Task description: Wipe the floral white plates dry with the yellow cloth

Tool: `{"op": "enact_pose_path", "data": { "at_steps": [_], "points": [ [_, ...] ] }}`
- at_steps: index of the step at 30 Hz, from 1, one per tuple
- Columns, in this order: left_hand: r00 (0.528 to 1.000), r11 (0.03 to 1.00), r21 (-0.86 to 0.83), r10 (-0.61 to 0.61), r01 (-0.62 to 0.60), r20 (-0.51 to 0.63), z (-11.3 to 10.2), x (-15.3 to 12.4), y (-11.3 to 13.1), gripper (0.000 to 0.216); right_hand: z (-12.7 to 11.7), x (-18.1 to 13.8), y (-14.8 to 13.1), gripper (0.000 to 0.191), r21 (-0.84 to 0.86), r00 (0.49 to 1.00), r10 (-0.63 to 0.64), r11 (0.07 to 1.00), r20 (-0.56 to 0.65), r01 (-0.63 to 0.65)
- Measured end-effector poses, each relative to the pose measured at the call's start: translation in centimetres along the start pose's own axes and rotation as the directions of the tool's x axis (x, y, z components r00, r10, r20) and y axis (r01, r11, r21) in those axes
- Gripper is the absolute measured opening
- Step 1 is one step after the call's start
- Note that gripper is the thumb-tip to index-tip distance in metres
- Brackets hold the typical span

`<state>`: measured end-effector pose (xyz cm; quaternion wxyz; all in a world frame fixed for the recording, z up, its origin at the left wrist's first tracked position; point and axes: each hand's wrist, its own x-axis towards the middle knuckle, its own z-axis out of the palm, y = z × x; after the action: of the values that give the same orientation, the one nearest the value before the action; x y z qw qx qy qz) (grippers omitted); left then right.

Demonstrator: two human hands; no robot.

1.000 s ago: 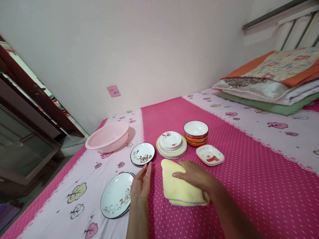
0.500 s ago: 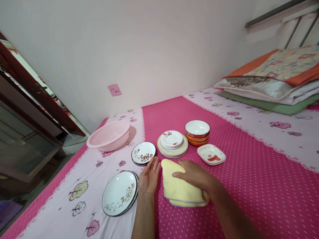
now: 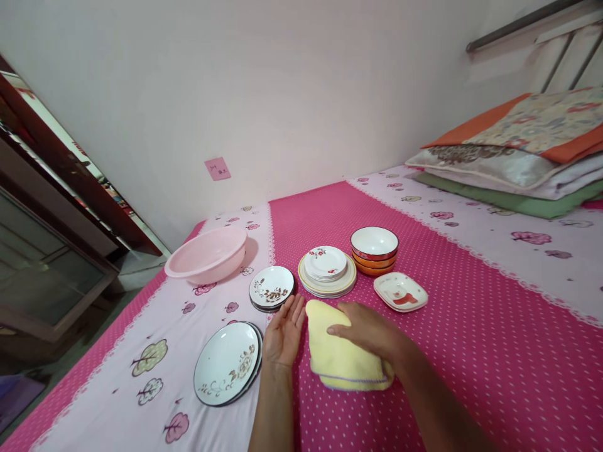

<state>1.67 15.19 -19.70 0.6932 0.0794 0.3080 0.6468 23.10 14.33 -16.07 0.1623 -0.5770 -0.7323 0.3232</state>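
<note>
My right hand (image 3: 370,329) grips a folded yellow cloth (image 3: 343,351), thumb on top and fingers over its far right edge. Palm up with fingers stretched out, my left hand (image 3: 284,333) holds nothing and lies just left of the cloth. Close to its fingertips is a stack of small dark-rimmed plates (image 3: 272,286) with brown flowers. Larger plates (image 3: 227,364) of the same pattern are stacked left of my left forearm. Beyond the cloth, small white plates (image 3: 325,262) with red flowers sit on wider yellow-rimmed plates (image 3: 351,278).
Orange bowls (image 3: 374,263) are stacked behind squarish white dishes (image 3: 400,292) on the right. A pink basin (image 3: 207,254) stands at the back left. Pillows (image 3: 513,150) are piled at the far right on the pink patterned bedsheet (image 3: 471,351). A wall (image 3: 292,94) bounds the back.
The view has shifted very slightly. Both hands, the cloth and the dishes keep their places.
</note>
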Motion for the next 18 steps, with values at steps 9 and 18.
{"op": "enact_pose_path", "data": {
  "at_steps": [9, 18],
  "points": [
    [0.982, 0.989, 0.15, 0.013, 0.015, -0.187, -2.1, 0.5, -2.1, 0.019, -0.4, 0.5, 0.4, 0.054, -0.08, 0.984, -0.033, 0.997, -0.177, 0.019],
    [0.992, 0.946, 0.316, 0.097, -0.065, -0.085, -4.1, 1.4, -4.0, 0.022, 0.6, -1.1, -2.7, 0.031, -0.165, 1.0, -0.02, 0.986, -0.021, 0.017]
  ]
}}
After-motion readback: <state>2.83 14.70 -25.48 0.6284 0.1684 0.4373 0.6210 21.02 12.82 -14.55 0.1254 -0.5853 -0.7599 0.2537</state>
